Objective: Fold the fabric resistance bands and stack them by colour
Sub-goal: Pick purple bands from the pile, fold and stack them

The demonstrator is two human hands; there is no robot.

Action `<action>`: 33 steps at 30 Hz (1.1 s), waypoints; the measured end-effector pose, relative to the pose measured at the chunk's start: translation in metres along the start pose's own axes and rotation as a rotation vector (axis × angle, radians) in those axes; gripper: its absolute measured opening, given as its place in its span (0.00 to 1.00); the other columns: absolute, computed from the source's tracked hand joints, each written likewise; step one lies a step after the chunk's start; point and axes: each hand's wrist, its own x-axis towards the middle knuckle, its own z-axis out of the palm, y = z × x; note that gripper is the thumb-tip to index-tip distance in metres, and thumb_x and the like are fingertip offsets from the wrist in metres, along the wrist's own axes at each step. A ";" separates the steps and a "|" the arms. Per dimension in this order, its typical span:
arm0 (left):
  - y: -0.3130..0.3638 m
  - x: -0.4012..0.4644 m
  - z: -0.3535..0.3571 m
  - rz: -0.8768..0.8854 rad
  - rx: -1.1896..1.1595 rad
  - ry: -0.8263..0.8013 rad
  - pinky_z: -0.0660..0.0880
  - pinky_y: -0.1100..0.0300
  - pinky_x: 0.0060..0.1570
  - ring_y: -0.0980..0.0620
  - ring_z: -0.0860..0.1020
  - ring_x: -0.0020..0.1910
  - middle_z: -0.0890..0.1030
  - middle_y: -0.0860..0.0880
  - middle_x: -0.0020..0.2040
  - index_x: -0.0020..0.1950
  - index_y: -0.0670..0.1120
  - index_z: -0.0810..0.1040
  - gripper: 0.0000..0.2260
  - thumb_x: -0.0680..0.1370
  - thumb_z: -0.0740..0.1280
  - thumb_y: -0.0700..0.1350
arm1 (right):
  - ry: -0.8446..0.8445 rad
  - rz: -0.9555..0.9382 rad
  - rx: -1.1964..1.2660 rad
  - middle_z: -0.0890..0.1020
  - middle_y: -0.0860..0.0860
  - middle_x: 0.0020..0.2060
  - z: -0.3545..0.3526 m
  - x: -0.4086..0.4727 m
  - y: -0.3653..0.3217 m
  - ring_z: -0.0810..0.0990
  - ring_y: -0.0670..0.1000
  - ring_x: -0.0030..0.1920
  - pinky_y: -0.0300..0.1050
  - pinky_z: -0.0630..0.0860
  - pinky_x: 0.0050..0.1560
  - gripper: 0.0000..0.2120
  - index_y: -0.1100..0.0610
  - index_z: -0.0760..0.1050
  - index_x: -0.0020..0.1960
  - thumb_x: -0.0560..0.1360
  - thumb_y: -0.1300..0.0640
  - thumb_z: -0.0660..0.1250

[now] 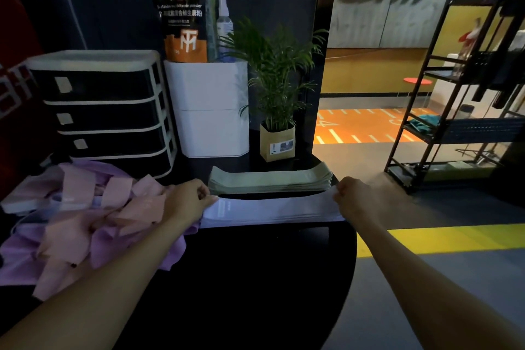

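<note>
A pale lilac band [272, 206] lies stretched flat on top of a stack of lilac bands [272, 217] on the black table [255, 278]. My left hand [189, 199] pinches the band's left end and my right hand [352, 199] pinches its right end. Just behind it sits a neat stack of green bands [270, 179]. To the left lies a loose heap of pink and purple bands [85, 219], unfolded and tangled.
Behind the stacks stand a black-and-white drawer unit [105, 111], a white box [210, 108] holding a pouch and bottles, and a small potted plant [277, 111]. The table's rounded edge drops off at the right to a grey floor; a black metal rack [454, 94] stands beyond.
</note>
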 end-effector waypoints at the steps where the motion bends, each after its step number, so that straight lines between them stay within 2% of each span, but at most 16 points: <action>1: -0.003 0.000 0.001 0.009 0.000 0.001 0.66 0.61 0.33 0.51 0.75 0.37 0.77 0.52 0.34 0.36 0.48 0.74 0.09 0.71 0.73 0.46 | -0.005 -0.004 -0.025 0.80 0.60 0.47 0.001 0.000 0.000 0.77 0.61 0.49 0.42 0.64 0.39 0.07 0.62 0.78 0.49 0.73 0.63 0.65; 6: -0.006 -0.003 0.001 0.067 0.016 0.022 0.70 0.58 0.39 0.50 0.77 0.37 0.76 0.53 0.33 0.37 0.48 0.74 0.09 0.71 0.74 0.47 | 0.004 -0.080 -0.153 0.76 0.61 0.51 0.009 -0.003 -0.003 0.74 0.62 0.53 0.46 0.67 0.43 0.10 0.64 0.76 0.53 0.73 0.65 0.62; 9: -0.004 -0.011 -0.002 0.184 0.070 0.068 0.71 0.54 0.47 0.47 0.76 0.42 0.73 0.52 0.39 0.44 0.45 0.78 0.07 0.72 0.72 0.47 | 0.094 -0.157 -0.200 0.72 0.59 0.54 0.017 -0.014 -0.012 0.68 0.61 0.57 0.50 0.66 0.51 0.13 0.62 0.74 0.57 0.73 0.64 0.62; 12: -0.004 -0.027 0.000 0.248 0.102 0.090 0.69 0.50 0.54 0.45 0.73 0.50 0.72 0.49 0.48 0.54 0.44 0.78 0.11 0.73 0.71 0.46 | 0.011 -0.282 -0.087 0.71 0.56 0.60 0.027 -0.033 -0.032 0.65 0.58 0.61 0.48 0.65 0.59 0.14 0.58 0.73 0.61 0.75 0.59 0.65; 15: -0.007 -0.044 0.006 0.221 0.087 0.081 0.67 0.55 0.57 0.47 0.71 0.60 0.72 0.47 0.61 0.62 0.44 0.75 0.17 0.74 0.70 0.44 | -0.105 -0.421 0.003 0.71 0.52 0.61 0.048 -0.058 -0.050 0.66 0.54 0.62 0.44 0.65 0.62 0.16 0.55 0.73 0.63 0.76 0.54 0.65; 19: -0.014 -0.055 0.016 0.201 0.032 0.096 0.64 0.62 0.54 0.49 0.72 0.60 0.73 0.48 0.63 0.63 0.43 0.74 0.17 0.75 0.69 0.42 | -0.136 -0.496 0.011 0.69 0.51 0.64 0.074 -0.080 -0.056 0.64 0.54 0.65 0.49 0.65 0.64 0.15 0.51 0.72 0.64 0.77 0.52 0.63; 22: -0.020 -0.056 0.023 0.193 -0.009 0.120 0.63 0.66 0.56 0.49 0.73 0.60 0.75 0.49 0.63 0.63 0.42 0.75 0.17 0.75 0.69 0.39 | -0.096 -0.510 -0.029 0.69 0.51 0.64 0.080 -0.081 -0.052 0.64 0.55 0.66 0.50 0.63 0.63 0.13 0.50 0.74 0.62 0.78 0.53 0.61; 27: -0.025 -0.054 0.028 0.180 -0.011 0.162 0.67 0.58 0.61 0.47 0.74 0.61 0.76 0.47 0.63 0.62 0.41 0.76 0.18 0.73 0.71 0.39 | -0.040 -0.510 -0.052 0.72 0.51 0.57 0.084 -0.081 -0.052 0.68 0.55 0.60 0.49 0.65 0.58 0.11 0.51 0.76 0.58 0.78 0.53 0.62; 33: -0.026 -0.055 0.028 0.173 -0.015 0.170 0.68 0.57 0.62 0.47 0.75 0.60 0.77 0.46 0.62 0.62 0.41 0.77 0.17 0.73 0.71 0.40 | 0.005 -0.510 -0.079 0.74 0.51 0.54 0.086 -0.083 -0.050 0.71 0.55 0.57 0.50 0.67 0.55 0.10 0.52 0.77 0.56 0.77 0.53 0.63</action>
